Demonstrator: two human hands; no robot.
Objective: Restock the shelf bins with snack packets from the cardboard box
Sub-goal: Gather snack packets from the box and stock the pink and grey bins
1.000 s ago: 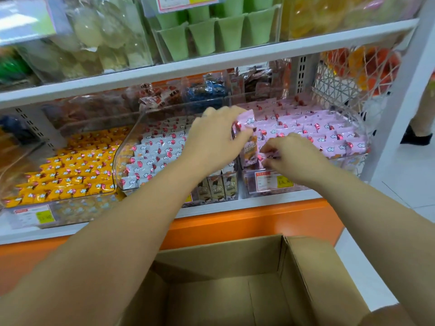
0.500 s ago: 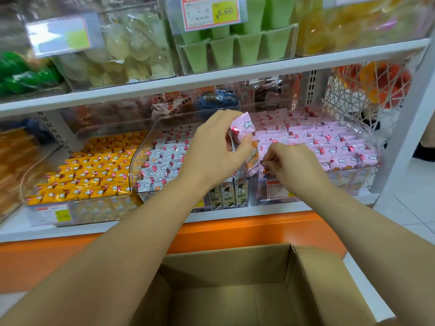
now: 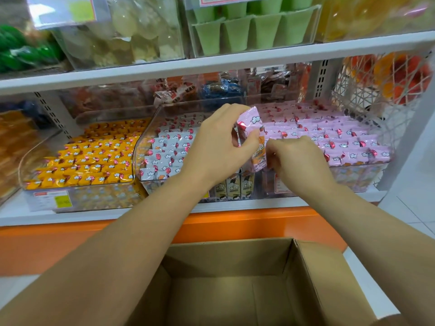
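My left hand point(image 3: 221, 147) grips a small bunch of pink snack packets point(image 3: 249, 122) above the gap between the middle and right bins. My right hand point(image 3: 299, 161) pinches a packet with an orange side point(image 3: 259, 154) at the front left corner of the clear bin of pink packets point(image 3: 357, 177). That bin holds neat rows of pink packets. The open cardboard box point(image 3: 313, 274) stands below my arms; the part of its inside that shows holds nothing.
A clear bin of white packets point(image 3: 164, 147) sits left of my hands, and a bin of yellow packets point(image 3: 80, 161) further left. A white shelf board point(image 3: 211, 69) runs above with bins of green and pale sweets. A white net point(image 3: 376, 100) hangs at the right.
My left hand has lifted the pink packets slightly, away from the bin rows. My right hand has stayed at the bin's front corner. The view has tilted up and back a little.
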